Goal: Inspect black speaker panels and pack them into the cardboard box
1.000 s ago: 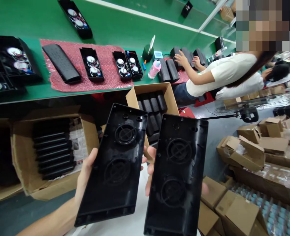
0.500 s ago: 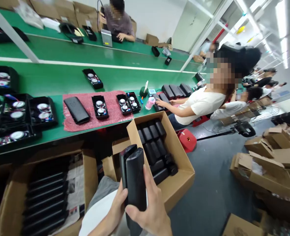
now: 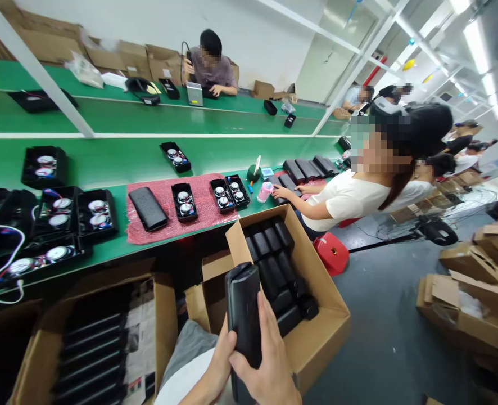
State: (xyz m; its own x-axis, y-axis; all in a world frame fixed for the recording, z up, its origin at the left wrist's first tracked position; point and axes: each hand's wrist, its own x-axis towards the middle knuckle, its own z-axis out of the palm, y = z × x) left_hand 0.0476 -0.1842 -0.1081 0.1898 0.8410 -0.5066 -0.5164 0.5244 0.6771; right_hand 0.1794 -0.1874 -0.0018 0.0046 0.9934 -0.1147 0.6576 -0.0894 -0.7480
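Both my hands hold a black speaker case [image 3: 245, 315], upright and made of two long halves pressed together. My left hand [image 3: 215, 363] is closed on its left side, with the thumb near the seam. My right hand [image 3: 270, 360] wraps the right side, its thumb across the front and fingers up along the edge. Just beyond, an open cardboard box [image 3: 322, 332] contains several similar black cases [image 3: 274, 264]. On the bench, several opened casings [image 3: 185, 202] show round silver parts and wires, and a closed black case [image 3: 148, 208] lies on pink bubble wrap [image 3: 164, 235].
At lower left, a cardboard box [image 3: 164, 315] holds a row of black parts. Beside the green bench [image 3: 126, 152], a co-worker in a white top [image 3: 350, 188] handles black cases. A red stool [image 3: 332, 253] stands near the box. Another person [image 3: 213, 67] sits across the bench.
The gap between the two halves of the case in my hands has narrowed, and they now sit nearly flush. My view has shifted slightly, so the bench appears lower and further right.
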